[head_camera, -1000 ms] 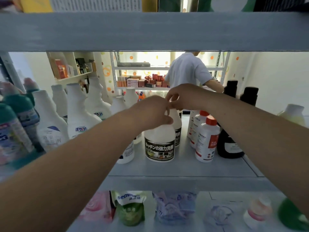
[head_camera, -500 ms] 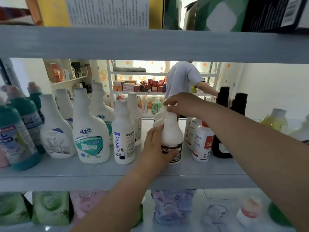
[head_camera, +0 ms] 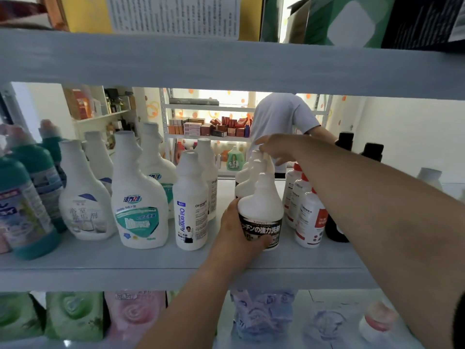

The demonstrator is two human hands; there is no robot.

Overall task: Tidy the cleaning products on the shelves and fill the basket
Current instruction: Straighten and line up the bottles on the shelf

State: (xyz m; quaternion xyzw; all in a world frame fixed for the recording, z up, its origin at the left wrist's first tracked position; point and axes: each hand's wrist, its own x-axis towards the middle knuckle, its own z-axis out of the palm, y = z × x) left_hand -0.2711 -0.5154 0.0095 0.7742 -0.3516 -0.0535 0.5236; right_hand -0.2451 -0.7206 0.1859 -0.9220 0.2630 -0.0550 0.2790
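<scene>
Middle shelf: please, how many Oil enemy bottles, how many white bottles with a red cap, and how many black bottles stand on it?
Oil enemy bottles: 2
Red-capped white bottles: 3
Black bottles: 2
Total: 7

Front centre on the middle shelf [head_camera: 151, 261]: kitchen-cleaner bottle [head_camera: 260, 207], matching bottles [head_camera: 247, 173] queued straight behind. Just left, Oil enemy bottle [head_camera: 191, 210]; just right, capped bottles [head_camera: 310, 222]. Left hand [head_camera: 234, 233] round the front bottle's base, right hand [head_camera: 279, 148] on the rearmost's top. Pouches [head_camera: 133, 314] on shelf below.
</scene>
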